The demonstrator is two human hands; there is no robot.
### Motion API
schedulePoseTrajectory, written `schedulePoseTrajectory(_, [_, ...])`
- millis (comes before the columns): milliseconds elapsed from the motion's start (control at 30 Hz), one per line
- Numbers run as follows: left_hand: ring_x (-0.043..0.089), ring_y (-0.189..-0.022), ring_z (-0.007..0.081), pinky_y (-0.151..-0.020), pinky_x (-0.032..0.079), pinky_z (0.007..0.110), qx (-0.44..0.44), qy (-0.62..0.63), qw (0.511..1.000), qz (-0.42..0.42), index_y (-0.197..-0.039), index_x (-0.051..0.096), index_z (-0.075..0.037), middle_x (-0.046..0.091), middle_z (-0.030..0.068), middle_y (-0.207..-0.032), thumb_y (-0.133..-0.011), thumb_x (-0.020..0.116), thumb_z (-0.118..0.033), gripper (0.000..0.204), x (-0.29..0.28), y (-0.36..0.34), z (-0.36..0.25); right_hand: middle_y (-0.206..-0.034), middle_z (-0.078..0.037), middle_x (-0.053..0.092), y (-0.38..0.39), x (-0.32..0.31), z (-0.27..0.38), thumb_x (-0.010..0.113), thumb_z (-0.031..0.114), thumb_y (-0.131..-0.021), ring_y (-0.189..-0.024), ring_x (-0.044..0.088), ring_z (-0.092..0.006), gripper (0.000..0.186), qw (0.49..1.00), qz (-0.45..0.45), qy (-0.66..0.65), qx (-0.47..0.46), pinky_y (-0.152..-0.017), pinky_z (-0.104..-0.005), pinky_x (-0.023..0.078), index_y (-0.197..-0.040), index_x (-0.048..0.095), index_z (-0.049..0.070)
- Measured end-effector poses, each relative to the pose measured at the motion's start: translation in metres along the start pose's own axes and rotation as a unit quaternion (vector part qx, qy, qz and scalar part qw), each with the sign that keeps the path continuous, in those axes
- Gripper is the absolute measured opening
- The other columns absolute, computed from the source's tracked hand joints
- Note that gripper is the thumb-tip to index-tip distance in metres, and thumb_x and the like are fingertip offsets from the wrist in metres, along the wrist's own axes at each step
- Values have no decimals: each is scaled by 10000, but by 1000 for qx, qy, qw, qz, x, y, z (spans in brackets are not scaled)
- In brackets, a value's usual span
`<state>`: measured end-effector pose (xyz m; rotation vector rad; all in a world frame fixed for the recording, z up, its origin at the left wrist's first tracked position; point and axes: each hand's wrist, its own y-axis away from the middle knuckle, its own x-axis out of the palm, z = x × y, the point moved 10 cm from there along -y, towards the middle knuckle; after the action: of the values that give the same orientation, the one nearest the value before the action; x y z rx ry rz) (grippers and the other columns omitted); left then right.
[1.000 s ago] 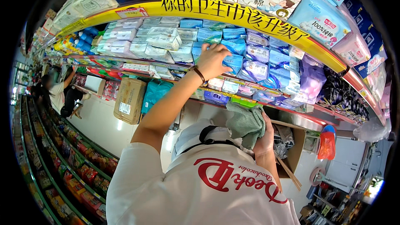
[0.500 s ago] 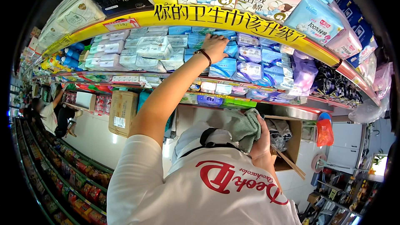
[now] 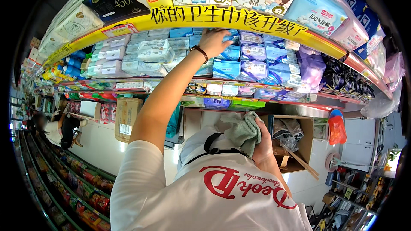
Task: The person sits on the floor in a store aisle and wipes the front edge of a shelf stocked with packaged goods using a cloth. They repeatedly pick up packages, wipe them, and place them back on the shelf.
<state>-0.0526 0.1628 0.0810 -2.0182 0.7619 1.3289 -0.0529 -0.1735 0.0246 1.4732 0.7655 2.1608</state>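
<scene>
My left arm stretches to the far shelf, where my left hand (image 3: 214, 42) lies over the rear of a row of blue soft packs (image 3: 227, 69). Its fingers reach out across the pack tops near the yellow shelf strip, partly out of sight; no pack is seen lifted. Next to that row are pale green-white packs (image 3: 156, 51) on the left and white-and-purple packs (image 3: 253, 71) on the right. Close to my body, my right hand (image 3: 263, 144) is closed round a bunched grey-green cloth (image 3: 243, 133), its loose part hanging toward my waist.
A yellow strip (image 3: 231, 16) edges the upper shelf of large packs. Below stand a closed cardboard carton (image 3: 127, 117) and an open cardboard box (image 3: 303, 130) with plastic and sticks. Snack racks (image 3: 72, 179) run along the left; another person (image 3: 58, 129) sits beyond them.
My left hand has slid farther back over the blue packs, its fingers now less in view. The cloth in my right hand has shifted slightly and hangs differently. The view has turned a little.
</scene>
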Motion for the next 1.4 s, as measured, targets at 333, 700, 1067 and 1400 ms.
schedulePoseTrajectory(333, [400, -1297, 360, -1064, 334, 448, -44, -92, 994, 26, -1375, 429, -59, 419, 183, -1413, -739, 784, -329, 776, 20, -42, 15, -1215, -125, 623, 7, -1, -1, 516, 373, -932, -1136, 579, -294, 459, 1000, 4, -9, 5, -1012, -412, 431, -1232, 574, 30])
schedulePoseTrajectory(700, [485, -1246, 303, -1036, 381, 422, -9, 21, 991, 132, -1328, 531, -152, 495, 138, -1382, -829, 654, -454, 596, 30, -37, 30, -1162, -120, 647, -4, -2, -9, 530, 404, -914, -1062, 608, -282, 451, 999, -6, -37, 38, -970, -415, 452, -1188, 604, 54])
schedulePoseTrajectory(1067, [510, -1195, 303, -1017, 386, 442, -30, -110, 993, -33, -1305, 532, -162, 523, 146, -1333, -870, 547, -507, 556, -29, -65, 53, -1162, -113, 646, -14, 12, 3, 536, 399, -913, -1061, 608, -273, 444, 999, -10, -29, 27, -967, -410, 455, -1192, 604, 60])
schedulePoseTrajectory(1400, [514, -1180, 308, -1004, 388, 442, -48, -95, 994, -16, -1276, 545, -143, 537, 151, -1306, -879, 541, -471, 515, -24, -61, 59, -1228, -143, 601, -16, -6, 20, 536, 407, -907, -1127, 568, -311, 476, 999, -28, -31, -11, -1005, -448, 429, -1251, 556, 78])
